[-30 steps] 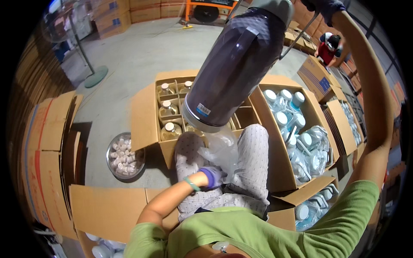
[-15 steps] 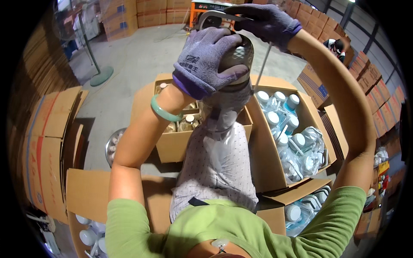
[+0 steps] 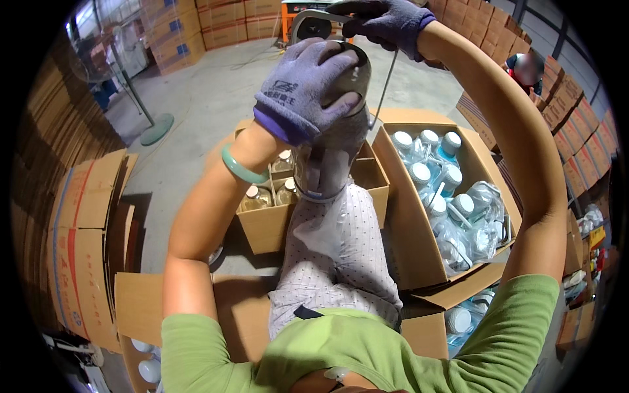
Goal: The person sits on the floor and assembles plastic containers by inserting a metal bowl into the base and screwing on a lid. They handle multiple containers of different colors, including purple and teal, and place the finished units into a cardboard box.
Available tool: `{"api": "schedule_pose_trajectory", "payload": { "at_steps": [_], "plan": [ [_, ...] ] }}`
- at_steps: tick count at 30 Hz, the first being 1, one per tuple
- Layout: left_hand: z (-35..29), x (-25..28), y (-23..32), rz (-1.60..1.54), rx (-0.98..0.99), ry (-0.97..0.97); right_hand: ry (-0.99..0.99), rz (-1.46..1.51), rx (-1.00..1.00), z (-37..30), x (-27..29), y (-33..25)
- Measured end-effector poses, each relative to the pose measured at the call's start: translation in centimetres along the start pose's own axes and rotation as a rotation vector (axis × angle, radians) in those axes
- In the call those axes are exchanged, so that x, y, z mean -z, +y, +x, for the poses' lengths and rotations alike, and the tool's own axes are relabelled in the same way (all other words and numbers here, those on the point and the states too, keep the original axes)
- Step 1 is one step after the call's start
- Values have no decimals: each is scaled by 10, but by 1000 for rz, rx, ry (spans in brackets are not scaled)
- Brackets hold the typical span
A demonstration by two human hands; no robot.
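Note:
My left hand (image 3: 308, 92), in a purple-grey work glove, is wrapped round a large see-through bottle (image 3: 324, 164) held up before my knees. A pale curved handle (image 3: 316, 14) arches over the bottle's top end. Gloved likewise, my right hand (image 3: 390, 26) is closed on the far end of that handle, fingers bent over it. From below this hand a thin pale strip (image 3: 385, 88) runs down to the bottle's side. A clear plastic bag (image 3: 321, 232) hangs about the bottle's lower end, over my lap.
A divided carton (image 3: 268, 229) with white-capped bottles stands ahead. On the right, an open carton (image 3: 406, 255) holds bluish bottles, some bagged. More open cartons flank my legs. Flattened cartons (image 3: 85, 242) stand left, near a fan stand (image 3: 156, 130). Another person (image 3: 526, 71) is at far right.
Both hands and the bottle have shifted slightly left in view, and the surroundings have shifted a little. My grip on the bottle stays. The other person's head has turned.

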State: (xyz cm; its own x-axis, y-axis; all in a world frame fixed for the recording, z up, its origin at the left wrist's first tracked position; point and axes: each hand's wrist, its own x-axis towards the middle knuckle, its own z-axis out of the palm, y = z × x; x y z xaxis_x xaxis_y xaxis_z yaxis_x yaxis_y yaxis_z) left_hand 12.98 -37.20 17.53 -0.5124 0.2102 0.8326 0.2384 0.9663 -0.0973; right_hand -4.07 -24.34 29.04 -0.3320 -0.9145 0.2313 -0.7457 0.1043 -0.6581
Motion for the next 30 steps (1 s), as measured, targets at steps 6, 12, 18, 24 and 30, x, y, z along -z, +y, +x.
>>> {"api": "schedule_pose_trajectory", "payload": {
  "at_steps": [6, 12, 18, 24, 30],
  "plan": [
    [-44, -40, -45, -760, 414, 315, 24, 10, -48, -5, 5, -2],
    [-195, -117, -32, -1158, 1625, -128, 27, 130, 6, -41, -7, 10],
    [-206, -156, -62, -1416, 1614, -183, -102, 323, -10, -71, -43, 35],
    [-172, -204, -131, -1710, 1427, -94, -154, 274, 177, -89, -99, 122],
    [-205, -240, -100, -1792, 1589, 88, -180, -502, 462, -145, -211, 164]
  ]
}}
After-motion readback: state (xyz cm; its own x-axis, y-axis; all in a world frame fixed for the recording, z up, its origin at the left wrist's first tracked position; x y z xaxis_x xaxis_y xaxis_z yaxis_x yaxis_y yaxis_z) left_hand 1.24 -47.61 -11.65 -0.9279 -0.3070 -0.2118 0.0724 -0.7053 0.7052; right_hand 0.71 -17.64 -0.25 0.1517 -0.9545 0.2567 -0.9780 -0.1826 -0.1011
